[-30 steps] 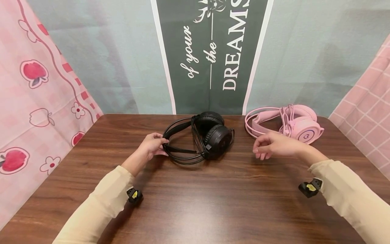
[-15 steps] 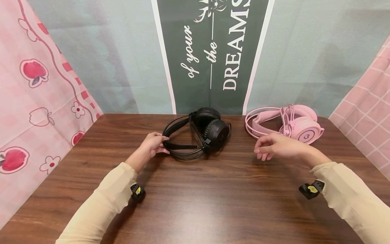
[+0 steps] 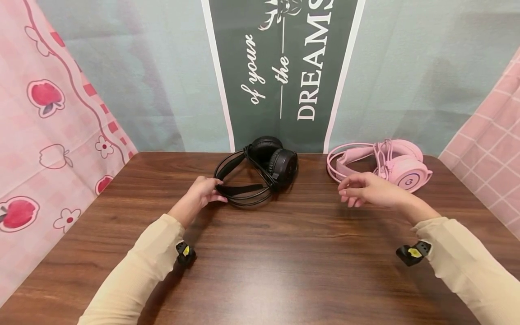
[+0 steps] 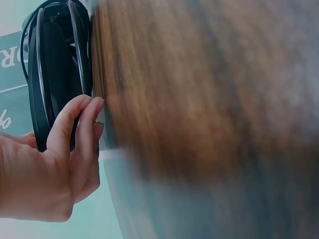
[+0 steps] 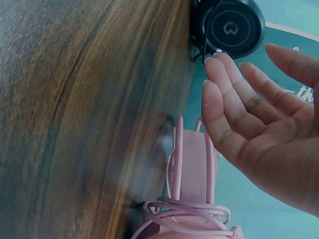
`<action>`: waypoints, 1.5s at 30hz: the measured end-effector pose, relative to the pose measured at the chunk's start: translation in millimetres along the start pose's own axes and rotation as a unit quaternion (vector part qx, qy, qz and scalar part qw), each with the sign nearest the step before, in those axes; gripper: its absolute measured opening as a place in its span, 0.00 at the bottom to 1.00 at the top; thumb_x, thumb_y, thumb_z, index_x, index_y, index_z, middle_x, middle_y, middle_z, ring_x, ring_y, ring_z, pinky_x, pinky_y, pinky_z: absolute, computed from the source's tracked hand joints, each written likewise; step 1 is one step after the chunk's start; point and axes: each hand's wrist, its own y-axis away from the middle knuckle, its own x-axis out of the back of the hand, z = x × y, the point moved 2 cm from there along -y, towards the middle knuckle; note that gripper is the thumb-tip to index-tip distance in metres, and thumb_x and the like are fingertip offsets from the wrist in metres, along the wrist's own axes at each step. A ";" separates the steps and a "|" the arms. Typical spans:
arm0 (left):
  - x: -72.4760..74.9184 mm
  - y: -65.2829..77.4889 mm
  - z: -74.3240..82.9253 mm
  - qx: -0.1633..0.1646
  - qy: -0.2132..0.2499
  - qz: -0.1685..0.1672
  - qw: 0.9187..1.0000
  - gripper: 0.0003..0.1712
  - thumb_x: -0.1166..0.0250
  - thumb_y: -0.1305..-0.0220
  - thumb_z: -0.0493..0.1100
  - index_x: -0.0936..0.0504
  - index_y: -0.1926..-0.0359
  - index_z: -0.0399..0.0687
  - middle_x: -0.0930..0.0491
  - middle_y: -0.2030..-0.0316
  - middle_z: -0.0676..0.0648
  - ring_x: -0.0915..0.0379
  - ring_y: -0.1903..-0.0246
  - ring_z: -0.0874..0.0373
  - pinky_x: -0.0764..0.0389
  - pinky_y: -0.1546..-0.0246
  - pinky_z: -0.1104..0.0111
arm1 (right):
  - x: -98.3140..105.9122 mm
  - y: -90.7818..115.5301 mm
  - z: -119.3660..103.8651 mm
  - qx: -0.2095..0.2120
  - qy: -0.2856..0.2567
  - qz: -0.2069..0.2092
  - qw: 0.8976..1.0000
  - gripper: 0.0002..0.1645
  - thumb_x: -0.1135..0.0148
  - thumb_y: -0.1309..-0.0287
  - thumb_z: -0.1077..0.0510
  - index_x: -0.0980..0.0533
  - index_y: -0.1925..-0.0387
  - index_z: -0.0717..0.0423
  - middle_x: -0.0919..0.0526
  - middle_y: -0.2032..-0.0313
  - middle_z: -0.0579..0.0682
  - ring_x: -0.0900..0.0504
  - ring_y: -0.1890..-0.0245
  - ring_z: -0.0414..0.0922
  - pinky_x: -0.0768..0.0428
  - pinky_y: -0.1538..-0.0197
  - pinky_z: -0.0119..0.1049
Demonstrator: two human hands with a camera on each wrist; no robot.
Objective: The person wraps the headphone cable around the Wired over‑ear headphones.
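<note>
A pair of black headphones (image 3: 284, 168) with its cord wrapped round it lies at the back middle of the table, ear cups to the right. My left hand (image 3: 203, 192) grips its headband at the left end, thumb on top and fingers below; the left wrist view shows the fingers curled at the band (image 4: 42, 74). My right hand (image 3: 367, 189) hovers over the table with relaxed, slightly bent fingers and holds nothing. Just behind it rests a pair of pink headphones (image 3: 408, 169), partly hidden by that hand, with its cord wound round it.
The brown wooden table (image 3: 260, 262) ends at the back against a grey-green cloth (image 3: 162, 81) with a dark lettered panel. A pink patterned cloth (image 3: 53, 126) hangs at the left, a pink checked one (image 3: 491, 135) at the right.
My left hand has shifted the black headphones back and a little left, toward the rear edge of the table. My right hand has stayed nearly in place.
</note>
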 end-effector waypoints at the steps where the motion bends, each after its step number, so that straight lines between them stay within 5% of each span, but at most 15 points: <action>1: 0.6 -0.6 0.5 -0.001 0.000 0.000 1.000 0.27 0.55 0.36 0.27 0.52 0.38 0.24 0.43 0.41 0.28 0.25 0.65 0.46 0.18 0.68 0.58 | -0.1 -0.2 -0.4 0.000 -0.002 0.002 1.000 0.15 0.46 0.40 0.64 0.31 0.56 0.74 0.21 0.68 0.61 0.21 0.74 0.43 0.18 0.70 0.38; 9: 8.2 -4.4 7.1 -0.005 -0.020 0.000 1.000 0.23 0.54 0.37 0.27 0.44 0.42 0.22 0.39 0.45 0.25 0.25 0.76 0.52 0.18 0.68 0.58 | -2.1 -0.8 -6.9 0.004 0.008 0.011 1.000 0.17 0.45 0.40 0.62 0.31 0.55 0.73 0.21 0.68 0.61 0.21 0.73 0.45 0.18 0.68 0.39; 12: 10.4 -4.8 10.7 -0.011 -0.034 -0.003 0.999 0.14 0.53 0.38 0.27 0.37 0.51 0.26 0.30 0.56 0.25 0.25 0.78 0.53 0.18 0.70 0.60 | -3.6 -0.7 -10.4 0.010 0.013 0.016 1.000 0.16 0.44 0.40 0.62 0.30 0.56 0.72 0.21 0.68 0.61 0.20 0.72 0.45 0.18 0.68 0.39; 17: 11.5 -3.0 13.7 -0.007 -0.055 -0.010 0.998 0.05 0.51 0.39 0.26 0.37 0.65 0.36 0.25 0.80 0.42 0.25 0.80 0.55 0.20 0.62 0.57 | -6.3 -0.8 -13.7 0.017 0.012 0.019 1.000 0.13 0.46 0.40 0.63 0.29 0.58 0.71 0.21 0.68 0.62 0.20 0.72 0.45 0.18 0.67 0.40; 25: 13.4 2.2 15.2 0.002 -0.095 0.000 0.995 0.05 0.49 0.38 0.32 0.37 0.63 0.40 0.29 0.86 0.47 0.26 0.85 0.56 0.18 0.73 0.64 | -7.5 -1.9 -13.3 0.017 0.010 0.018 1.000 0.13 0.46 0.40 0.63 0.29 0.58 0.71 0.21 0.68 0.60 0.20 0.72 0.46 0.18 0.66 0.41; 30: 14.1 5.4 16.0 -0.001 -0.111 0.009 0.994 0.15 0.49 0.36 0.35 0.39 0.50 0.36 0.32 0.84 0.45 0.26 0.84 0.55 0.17 0.71 0.63 | -7.7 -2.1 -11.9 0.030 0.000 0.039 0.999 0.12 0.47 0.39 0.64 0.29 0.58 0.72 0.21 0.68 0.61 0.20 0.72 0.46 0.18 0.67 0.40; 36: 12.2 9.1 13.9 -0.014 -0.120 0.014 0.993 0.29 0.50 0.32 0.42 0.47 0.35 0.36 0.33 0.75 0.40 0.26 0.80 0.54 0.18 0.65 0.61 | -8.7 -1.6 -14.0 0.065 0.011 0.116 0.991 0.14 0.48 0.37 0.63 0.30 0.54 0.70 0.20 0.66 0.61 0.20 0.72 0.42 0.18 0.67 0.37; 41: 9.0 14.4 13.1 -0.019 -0.131 0.008 0.991 0.32 0.52 0.31 0.46 0.49 0.34 0.35 0.36 0.58 0.33 0.29 0.59 0.45 0.26 0.50 0.55 | -12.8 -1.5 -17.6 0.070 0.050 0.156 0.984 0.20 0.51 0.34 0.58 0.32 0.47 0.69 0.21 0.60 0.63 0.19 0.65 0.44 0.18 0.63 0.37; 45: 7.0 17.7 12.7 -0.020 -0.132 0.010 0.991 0.31 0.52 0.31 0.48 0.46 0.35 0.34 0.41 0.46 0.32 0.39 0.46 0.41 0.31 0.45 0.53 | -17.1 -0.5 -19.3 0.059 0.100 0.175 0.978 0.26 0.54 0.33 0.52 0.34 0.41 0.65 0.27 0.48 0.64 0.26 0.50 0.55 0.27 0.48 0.49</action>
